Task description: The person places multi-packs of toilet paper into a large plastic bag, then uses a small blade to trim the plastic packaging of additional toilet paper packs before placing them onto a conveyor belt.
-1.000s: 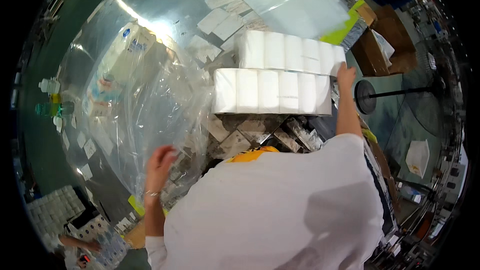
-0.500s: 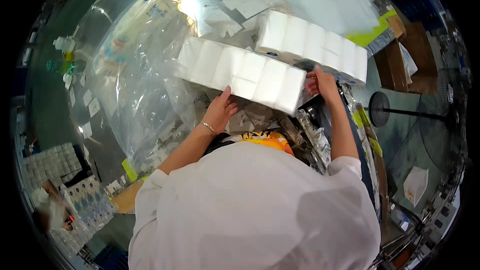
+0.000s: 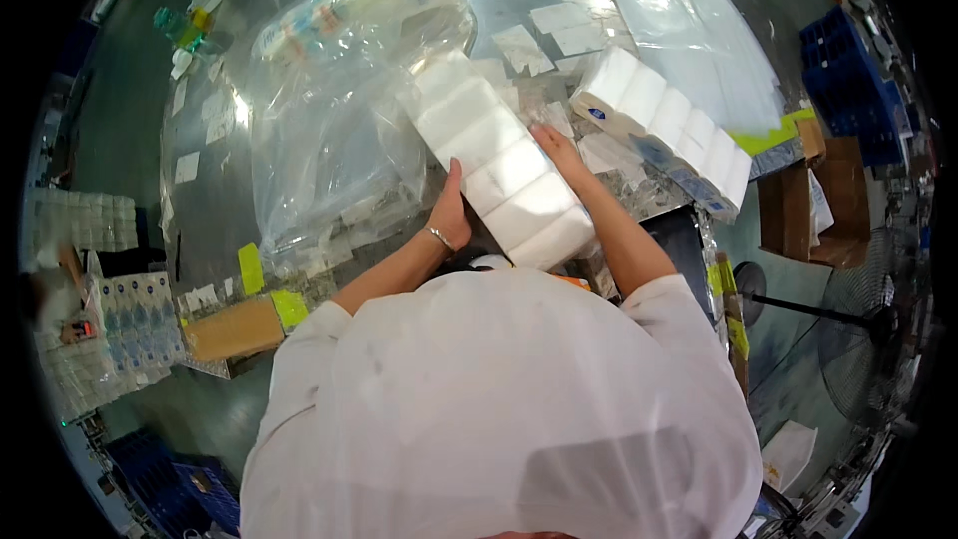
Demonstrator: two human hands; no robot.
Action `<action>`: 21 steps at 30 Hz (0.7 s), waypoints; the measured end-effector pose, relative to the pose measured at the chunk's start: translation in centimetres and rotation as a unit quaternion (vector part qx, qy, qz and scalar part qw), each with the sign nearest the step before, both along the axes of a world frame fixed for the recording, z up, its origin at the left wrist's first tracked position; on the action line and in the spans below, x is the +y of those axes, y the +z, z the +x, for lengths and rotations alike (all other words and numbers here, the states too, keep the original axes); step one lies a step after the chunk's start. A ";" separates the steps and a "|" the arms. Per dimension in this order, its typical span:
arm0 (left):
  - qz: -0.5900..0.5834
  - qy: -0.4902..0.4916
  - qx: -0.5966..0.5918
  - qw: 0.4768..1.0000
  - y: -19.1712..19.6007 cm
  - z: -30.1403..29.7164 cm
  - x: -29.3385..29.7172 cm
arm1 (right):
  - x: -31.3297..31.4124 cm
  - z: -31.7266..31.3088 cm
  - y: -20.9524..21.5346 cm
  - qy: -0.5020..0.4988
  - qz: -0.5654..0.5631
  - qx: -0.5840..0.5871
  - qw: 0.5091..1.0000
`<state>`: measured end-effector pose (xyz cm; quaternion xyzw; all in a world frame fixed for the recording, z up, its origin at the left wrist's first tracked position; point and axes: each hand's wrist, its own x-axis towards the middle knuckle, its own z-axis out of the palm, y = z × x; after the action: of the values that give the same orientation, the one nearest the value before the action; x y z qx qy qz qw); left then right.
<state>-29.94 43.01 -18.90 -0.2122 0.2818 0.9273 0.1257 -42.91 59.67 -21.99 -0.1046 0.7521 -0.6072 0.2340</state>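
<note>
A long white bundle of soft tissue packs (image 3: 497, 165) lies slantwise before me, its near end by my shirt. My left hand (image 3: 452, 215) presses its left side, thumb pointing up along it. My right hand (image 3: 561, 152) lies along the right side, fingers partly hidden behind the edge. Between them the two hands hold the bundle. Its far end touches the edge of a large clear plastic bag (image 3: 334, 155); whether it is inside the bag I cannot tell. A second white tissue bundle (image 3: 664, 120) rests farther right, apart from my hands.
A filled printed plastic package (image 3: 369, 0) lies at the far left of the metal table. Flat clear plastic sheets (image 3: 689, 30) are stacked at the far right. Bottles (image 3: 190, 15) stand at the left edge. An open cardboard box (image 3: 843, 200) and a fan (image 3: 848, 324) are on the right.
The held bundle has turned from lying crosswise to pointing away from me. My right hand has moved from its right end to its long side. My view has shifted too.
</note>
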 end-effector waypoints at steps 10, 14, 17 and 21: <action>-0.165 -0.121 0.105 0.973 7.9 1.4 -2.1 | 3.0 2.5 15.9 0.008 -0.101 -0.172 0.980; -0.438 -0.061 0.221 0.869 10.7 2.4 -11.7 | 9.4 2.3 14.7 -0.100 -0.160 -0.174 0.967; -0.808 0.150 0.095 0.562 8.2 4.7 -18.7 | 9.0 3.2 16.2 -0.080 -0.164 -0.168 0.969; -0.923 0.116 -0.024 0.367 3.4 7.1 -21.7 | 4.0 4.2 17.0 -0.005 -0.109 -0.191 0.975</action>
<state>-22.87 21.29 -15.47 -0.2492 0.9312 0.0899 -0.2504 -38.75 63.65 -4.96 -0.0074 0.6229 -0.6957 0.3576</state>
